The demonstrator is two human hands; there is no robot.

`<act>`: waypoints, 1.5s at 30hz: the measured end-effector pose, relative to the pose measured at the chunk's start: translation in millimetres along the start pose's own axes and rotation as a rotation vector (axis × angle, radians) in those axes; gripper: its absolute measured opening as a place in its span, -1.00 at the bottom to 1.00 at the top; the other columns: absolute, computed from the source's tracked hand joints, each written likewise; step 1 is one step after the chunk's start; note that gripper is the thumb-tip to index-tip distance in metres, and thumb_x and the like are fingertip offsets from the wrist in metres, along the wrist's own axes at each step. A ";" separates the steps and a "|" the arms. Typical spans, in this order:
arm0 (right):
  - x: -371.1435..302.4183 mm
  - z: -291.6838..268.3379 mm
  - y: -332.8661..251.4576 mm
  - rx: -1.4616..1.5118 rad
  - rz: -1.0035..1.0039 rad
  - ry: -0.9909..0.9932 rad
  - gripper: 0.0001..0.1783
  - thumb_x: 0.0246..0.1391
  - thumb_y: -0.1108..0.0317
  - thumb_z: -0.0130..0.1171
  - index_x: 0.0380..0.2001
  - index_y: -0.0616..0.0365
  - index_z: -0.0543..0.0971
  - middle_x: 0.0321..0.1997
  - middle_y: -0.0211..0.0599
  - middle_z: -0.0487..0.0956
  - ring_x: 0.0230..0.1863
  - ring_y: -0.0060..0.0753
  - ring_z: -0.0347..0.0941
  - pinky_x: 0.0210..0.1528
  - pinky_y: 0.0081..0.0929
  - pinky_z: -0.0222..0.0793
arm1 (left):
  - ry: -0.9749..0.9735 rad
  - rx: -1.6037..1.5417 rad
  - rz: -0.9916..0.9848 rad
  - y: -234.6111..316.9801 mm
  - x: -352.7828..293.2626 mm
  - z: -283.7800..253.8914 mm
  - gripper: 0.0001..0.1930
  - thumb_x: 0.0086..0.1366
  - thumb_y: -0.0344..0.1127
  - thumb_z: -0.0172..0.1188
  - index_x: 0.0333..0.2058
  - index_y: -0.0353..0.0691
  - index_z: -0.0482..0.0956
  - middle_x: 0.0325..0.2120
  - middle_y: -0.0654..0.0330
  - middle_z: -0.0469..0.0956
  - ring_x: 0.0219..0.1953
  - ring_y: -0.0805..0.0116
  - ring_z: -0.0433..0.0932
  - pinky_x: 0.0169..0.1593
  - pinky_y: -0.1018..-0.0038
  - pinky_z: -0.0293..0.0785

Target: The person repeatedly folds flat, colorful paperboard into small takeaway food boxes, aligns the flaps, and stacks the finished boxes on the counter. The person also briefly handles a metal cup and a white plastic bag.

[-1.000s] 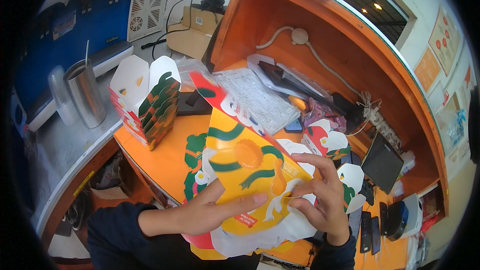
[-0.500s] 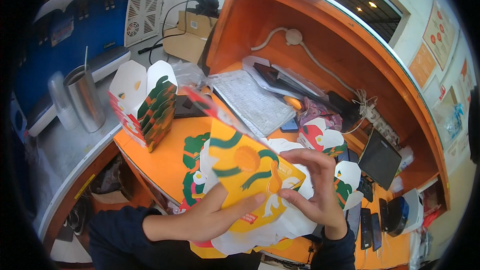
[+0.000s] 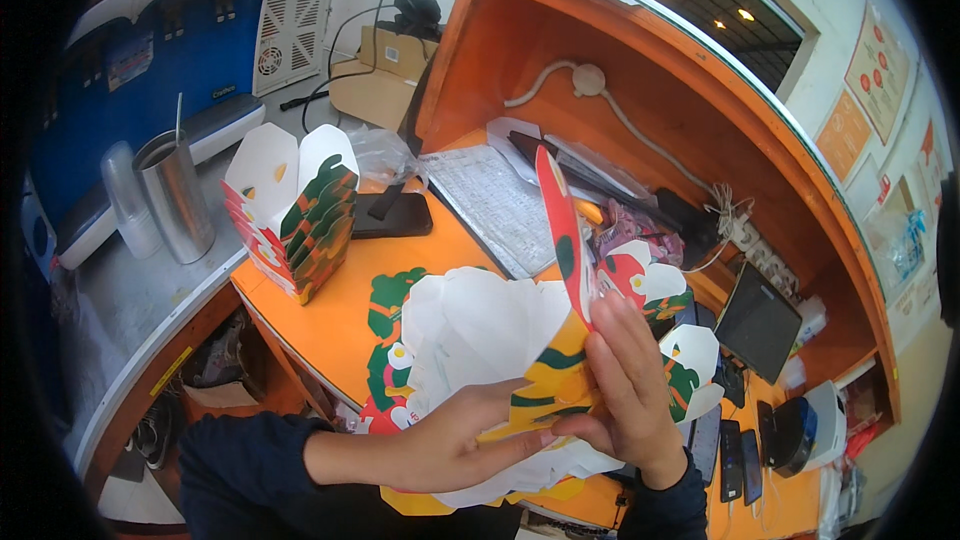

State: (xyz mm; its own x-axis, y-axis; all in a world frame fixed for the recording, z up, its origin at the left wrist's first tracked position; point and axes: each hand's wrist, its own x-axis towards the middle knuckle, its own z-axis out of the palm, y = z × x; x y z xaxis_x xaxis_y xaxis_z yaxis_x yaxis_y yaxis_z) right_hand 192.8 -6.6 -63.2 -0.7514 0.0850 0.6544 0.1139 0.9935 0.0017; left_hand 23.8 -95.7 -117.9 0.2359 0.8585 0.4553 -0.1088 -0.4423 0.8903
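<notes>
A yellow, green and red folding food carton [image 3: 552,372] is between my hands, turned edge-on with its red flap standing up. My left hand [image 3: 445,448] grips its lower left part, thumb stretched along the bottom. On the other side, my right hand [image 3: 632,395] presses its fingers against the carton's side with the thumb below. Under both hands lies a pile of flat, unfolded carton sheets [image 3: 465,325], white face up with coloured edges showing. A nested stack of formed cartons [image 3: 310,220] stands to the left.
More formed cartons [image 3: 690,370] stand to the right, near a dark screen [image 3: 760,320]. A black phone [image 3: 400,216] and a sheet of written paper [image 3: 490,202] lie beyond the pile. A metal cup [image 3: 176,202] is on the left counter. An orange shelf [image 3: 640,70] frames the back.
The carton has turned from showing its broad yellow face to nearly edge-on, its red flap swinging right and upright. My right hand has flattened against its side. More of the white pile shows.
</notes>
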 end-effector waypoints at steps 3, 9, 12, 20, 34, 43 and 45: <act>0.7 1.5 1.9 0.061 0.060 -0.031 -0.23 -0.21 0.06 0.32 0.10 0.12 0.38 0.21 -0.19 0.34 0.24 -0.08 0.21 0.27 -0.07 0.04 | -0.034 0.006 0.001 -1.8 1.6 -2.4 -0.71 0.31 -0.32 0.05 -0.10 -0.45 0.42 -0.18 -0.02 0.50 -0.19 0.25 0.48 -0.09 0.46 0.36; -2.8 -5.7 9.1 0.300 0.052 -0.033 -0.62 -0.13 0.21 0.32 -0.18 0.06 0.57 -0.15 -0.32 0.58 0.02 -0.26 0.41 0.30 -0.03 -0.03 | -0.144 0.125 -0.156 0.4 -0.9 -0.1 -0.65 0.29 -0.26 0.13 -0.03 -0.33 0.43 -0.13 0.17 0.52 -0.13 0.41 0.50 -0.10 0.55 0.40; -8.5 -10.3 10.1 0.339 0.078 0.182 -0.78 -0.09 0.33 0.30 -0.30 0.06 0.60 -0.32 -0.35 0.62 -0.12 -0.29 0.50 0.25 -0.05 0.06 | -0.100 -0.012 -0.035 0.6 -2.8 2.8 -0.57 0.29 -0.23 0.13 0.05 -0.36 0.37 -0.13 0.09 0.50 -0.11 0.43 0.44 -0.06 0.47 0.36; -10.3 -3.0 -1.2 0.132 0.055 0.335 -0.75 -0.12 0.55 0.22 -0.34 -0.05 0.62 -0.22 -0.33 0.63 -0.14 -0.27 0.54 0.00 -0.23 0.46 | 0.021 -0.064 -0.114 4.8 0.5 -4.1 -0.62 0.32 -0.24 0.09 0.00 -0.38 0.43 -0.18 0.15 0.55 -0.20 0.51 0.49 -0.14 0.56 0.39; -1.9 -16.7 -10.0 -0.010 0.029 0.021 -0.60 -0.32 0.23 0.37 -0.25 -0.30 0.67 -0.07 -0.31 0.58 -0.10 -0.26 0.56 -0.12 -0.42 0.54 | 0.193 -0.178 -0.128 13.6 -0.2 -1.6 -0.67 0.33 -0.22 0.06 -0.07 -0.36 0.46 -0.27 0.20 0.57 -0.24 0.56 0.50 -0.17 0.59 0.41; -4.3 -14.2 -4.6 0.203 0.134 0.200 -0.73 -0.22 0.33 0.35 -0.32 -0.19 0.68 -0.16 -0.30 0.62 -0.13 -0.32 0.57 -0.17 -0.47 0.54 | 0.156 -0.001 -0.010 12.7 -1.6 2.0 -0.69 0.32 -0.26 0.08 -0.08 -0.37 0.48 -0.27 0.12 0.59 -0.25 0.48 0.55 -0.20 0.57 0.43; -7.3 -20.6 -6.1 0.080 0.023 0.127 -0.72 -0.23 0.39 0.34 -0.33 -0.17 0.68 -0.14 -0.29 0.62 -0.15 -0.33 0.58 -0.19 -0.49 0.55 | 0.134 -0.001 -0.011 13.2 -2.1 1.0 -0.67 0.31 -0.25 0.09 -0.06 -0.37 0.48 -0.26 0.10 0.59 -0.25 0.45 0.56 -0.20 0.55 0.43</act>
State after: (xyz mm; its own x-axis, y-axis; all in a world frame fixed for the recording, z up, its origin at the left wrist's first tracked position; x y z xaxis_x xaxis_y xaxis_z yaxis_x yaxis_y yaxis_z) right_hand 210.9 -14.9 -52.4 -0.6606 0.1028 0.7437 0.0746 0.9947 -0.0713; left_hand 22.8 -103.7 -107.1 0.1063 0.8903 0.4429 -0.1081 -0.4324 0.8952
